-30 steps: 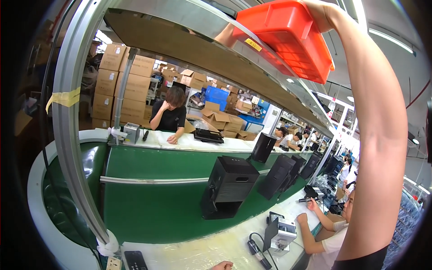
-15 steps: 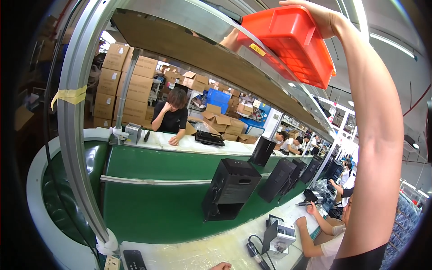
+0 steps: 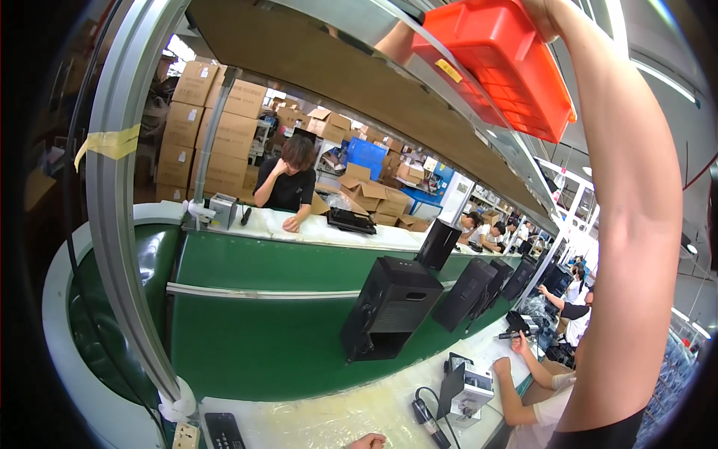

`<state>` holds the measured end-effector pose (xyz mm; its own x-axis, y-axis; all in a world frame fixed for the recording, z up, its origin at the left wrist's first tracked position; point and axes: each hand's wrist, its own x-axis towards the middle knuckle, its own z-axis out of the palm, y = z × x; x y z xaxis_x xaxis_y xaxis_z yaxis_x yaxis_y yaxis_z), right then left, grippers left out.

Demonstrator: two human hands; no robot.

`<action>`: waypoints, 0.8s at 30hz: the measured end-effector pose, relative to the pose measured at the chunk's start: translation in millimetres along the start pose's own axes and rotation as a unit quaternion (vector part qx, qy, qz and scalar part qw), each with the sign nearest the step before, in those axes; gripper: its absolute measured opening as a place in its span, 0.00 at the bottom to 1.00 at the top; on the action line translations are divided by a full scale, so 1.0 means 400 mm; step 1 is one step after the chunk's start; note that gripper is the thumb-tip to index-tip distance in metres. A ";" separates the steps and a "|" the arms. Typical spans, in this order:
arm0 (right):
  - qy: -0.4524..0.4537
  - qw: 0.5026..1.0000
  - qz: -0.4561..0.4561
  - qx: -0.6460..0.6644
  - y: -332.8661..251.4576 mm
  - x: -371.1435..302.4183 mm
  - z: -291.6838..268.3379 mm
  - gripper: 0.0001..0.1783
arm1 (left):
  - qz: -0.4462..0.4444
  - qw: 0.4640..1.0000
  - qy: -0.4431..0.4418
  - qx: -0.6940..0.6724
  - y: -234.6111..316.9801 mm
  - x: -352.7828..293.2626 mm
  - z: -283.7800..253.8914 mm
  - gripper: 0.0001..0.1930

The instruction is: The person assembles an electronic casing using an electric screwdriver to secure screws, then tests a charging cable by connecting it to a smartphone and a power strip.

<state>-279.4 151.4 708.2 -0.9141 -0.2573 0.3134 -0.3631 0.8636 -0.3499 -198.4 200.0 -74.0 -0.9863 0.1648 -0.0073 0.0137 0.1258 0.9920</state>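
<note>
A red plastic bin (image 3: 497, 67) is tilted up high against the front edge of the overhead shelf (image 3: 314, 67). My right arm reaches straight up and my right hand (image 3: 544, 16) grips the bin's far top rim at the frame's upper edge. My left hand (image 3: 393, 42) shows as a patch of skin at the bin's left end, mostly hidden by the shelf; it seems to hold that end. A yellow label is on the bin's side.
Below runs a green conveyor belt (image 3: 254, 337) carrying several black computer cases (image 3: 389, 307). A person (image 3: 288, 179) sits across the belt, head on hand. A co-worker's arm (image 3: 523, 374) rests near a small device (image 3: 467, 385). Knuckles of a hand (image 3: 368, 441) show at the bottom. Cardboard boxes (image 3: 213, 127) are stacked behind.
The bin and my raised arm have shifted slightly right and higher in view. The people and cases on the belt look unchanged.
</note>
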 end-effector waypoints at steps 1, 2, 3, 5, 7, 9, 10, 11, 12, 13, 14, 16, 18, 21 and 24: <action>-0.004 1.000 0.004 0.003 0.005 0.003 0.000 0.39 | -0.003 1.000 0.002 0.000 0.007 -0.003 -0.002 0.14; -0.007 1.000 0.008 0.006 0.005 0.007 -0.004 0.38 | -0.005 1.000 0.004 0.001 0.011 -0.005 -0.002 0.14; -0.010 1.000 0.013 0.008 0.006 0.013 -0.007 0.37 | -0.007 1.000 0.003 -0.002 0.010 -0.004 -0.001 0.14; -0.013 1.000 0.022 0.014 0.003 0.025 -0.013 0.35 | -0.009 1.000 0.011 -0.007 0.005 0.000 -0.004 0.14; -0.016 0.999 0.029 0.021 0.003 0.038 -0.017 0.33 | -0.010 1.000 0.012 -0.009 0.004 0.000 -0.005 0.14; -0.019 0.999 0.034 0.030 0.004 0.050 -0.021 0.31 | -0.011 1.000 0.015 -0.010 0.000 0.000 -0.005 0.14; -0.021 0.999 0.036 0.034 0.005 0.054 -0.024 0.30 | -0.006 1.000 0.015 -0.013 -0.006 0.001 -0.003 0.14; -0.022 0.998 0.039 0.038 0.009 0.058 -0.026 0.29 | -0.002 1.000 0.015 -0.015 -0.009 0.002 -0.003 0.14; -0.022 0.998 0.043 0.041 0.011 0.059 -0.027 0.28 | -0.001 1.000 0.015 -0.017 -0.005 0.001 -0.002 0.14; -0.021 0.998 0.043 0.040 0.008 0.056 -0.024 0.28 | -0.006 1.000 0.013 -0.013 0.002 -0.003 -0.007 0.14; -0.018 0.999 0.022 0.036 0.008 0.051 -0.022 0.27 | -0.012 1.000 0.012 -0.008 0.007 -0.004 -0.011 0.14; -0.014 0.999 0.000 0.032 0.009 0.049 -0.019 0.27 | -0.009 1.000 0.011 -0.001 0.014 -0.003 -0.017 0.14; -0.013 0.999 -0.006 0.048 0.012 0.053 -0.016 0.26 | -0.008 1.000 0.010 0.006 0.014 -0.002 -0.019 0.14; -0.010 0.999 0.008 0.045 0.009 0.048 -0.010 0.26 | -0.014 1.000 0.012 0.006 0.014 -0.009 -0.018 0.14; -0.003 0.999 -0.008 0.043 0.018 0.043 0.001 0.25 | -0.022 1.000 0.012 -0.001 0.025 -0.010 -0.023 0.13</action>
<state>-297.9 153.0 710.9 -0.9086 -0.2742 0.3150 -0.3923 0.8191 -0.4185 -195.8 191.7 -62.9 -0.9897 0.1347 -0.0476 -0.0299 0.1306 0.9910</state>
